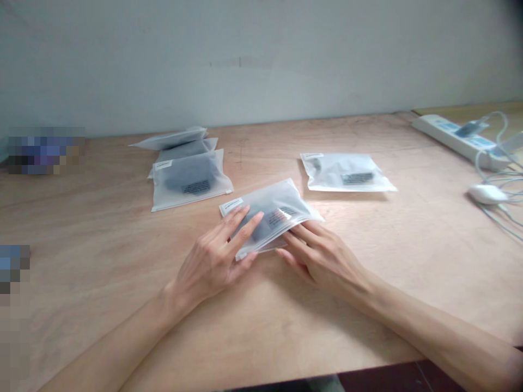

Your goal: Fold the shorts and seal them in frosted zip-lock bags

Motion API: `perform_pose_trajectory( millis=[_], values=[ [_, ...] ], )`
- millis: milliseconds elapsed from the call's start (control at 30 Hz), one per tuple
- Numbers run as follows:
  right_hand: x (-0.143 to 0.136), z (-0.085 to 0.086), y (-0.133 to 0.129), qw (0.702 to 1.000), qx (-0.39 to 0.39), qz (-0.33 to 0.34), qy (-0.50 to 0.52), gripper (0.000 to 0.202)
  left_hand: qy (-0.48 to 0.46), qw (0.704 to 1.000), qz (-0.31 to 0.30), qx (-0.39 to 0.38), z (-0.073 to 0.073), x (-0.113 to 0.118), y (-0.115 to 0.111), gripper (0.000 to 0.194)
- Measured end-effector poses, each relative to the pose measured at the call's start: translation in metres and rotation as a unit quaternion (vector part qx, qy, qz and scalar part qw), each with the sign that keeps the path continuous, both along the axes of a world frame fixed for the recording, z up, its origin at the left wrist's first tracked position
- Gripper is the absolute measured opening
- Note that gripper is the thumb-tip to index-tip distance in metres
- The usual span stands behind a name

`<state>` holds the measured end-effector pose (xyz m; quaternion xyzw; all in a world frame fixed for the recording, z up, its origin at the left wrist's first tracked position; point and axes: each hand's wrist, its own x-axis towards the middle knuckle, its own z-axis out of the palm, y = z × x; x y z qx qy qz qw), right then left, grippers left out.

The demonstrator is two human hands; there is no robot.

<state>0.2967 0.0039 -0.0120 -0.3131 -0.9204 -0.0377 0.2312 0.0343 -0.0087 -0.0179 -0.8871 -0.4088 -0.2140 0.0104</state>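
Note:
A frosted slider zip bag [275, 201] with a white label, black print and something dark inside lies before me, its near edge parted. My left hand [216, 250] holds it at the left, with fingers stretched over the top and the thumb at the near edge. At the right, my right hand [321, 253] has its fingers extended into the opening under the upper layer. Its fingertips are hidden, while the thumb stays outside, apart from them. Another frosted bag [343, 171] lies beyond the right hand. Beyond the left hand, a similar bag [190, 177] lies in front of several overlapping ones.
A white power strip [461, 139] with a plug sits at the far right of the wooden table [102, 239]. Cables and a white adapter [487, 194] lie near it. A blurred-out object [44, 152] is at the far left. The wall [261, 65] rises behind.

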Motion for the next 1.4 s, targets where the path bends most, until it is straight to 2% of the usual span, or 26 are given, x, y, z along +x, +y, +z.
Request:
perform_pose_trajectory(
  millis=[133, 233, 467, 567, 800, 900, 1033, 1167, 1267, 1400],
  values=[
    [0.004, -0.001, -0.001, 0.998, 0.056, 0.009, 0.026, 0.010, 0.015, 0.997, -0.011, -0.073, -0.002, -0.005, 0.002, 0.062],
    [0.009, -0.003, -0.002, 0.993, 0.115, 0.032, 0.027, 0.012, 0.024, 0.995, -0.020, -0.097, -0.006, -0.008, 0.006, 0.063],
    [0.009, 0.002, -0.002, 0.991, 0.077, 0.020, 0.110, 0.017, 0.027, 0.992, -0.068, -0.099, -0.009, -0.016, 0.018, 0.058],
    [0.010, 0.003, -0.002, 0.987, 0.082, 0.056, 0.129, 0.014, 0.025, 0.991, -0.065, -0.110, -0.009, -0.018, 0.020, 0.055],
    [0.014, 0.009, -0.007, 0.977, 0.098, 0.166, 0.093, 0.003, 0.019, 0.990, -0.069, -0.121, -0.012, -0.021, 0.020, 0.055],
    [0.014, 0.017, -0.008, 0.969, 0.104, 0.208, 0.081, 0.014, 0.037, 0.990, -0.065, -0.117, -0.011, -0.020, 0.020, 0.054],
    [0.011, 0.021, -0.007, 0.964, 0.127, 0.226, 0.062, 0.025, 0.047, 0.992, -0.057, -0.103, -0.011, -0.018, 0.019, 0.053],
    [0.007, 0.012, -0.003, 0.979, 0.079, 0.188, 0.010, 0.025, 0.016, 0.998, -0.036, -0.038, -0.009, -0.017, 0.019, 0.049],
    [0.005, 0.004, 0.001, 0.988, 0.091, 0.122, -0.004, 0.029, -0.041, 0.998, -0.008, 0.036, -0.008, -0.015, 0.018, 0.036],
    [0.010, 0.000, 0.008, 0.995, 0.084, 0.056, -0.027, 0.031, -0.049, 0.997, -0.011, 0.062, -0.008, -0.012, 0.016, 0.028]
  ],
)
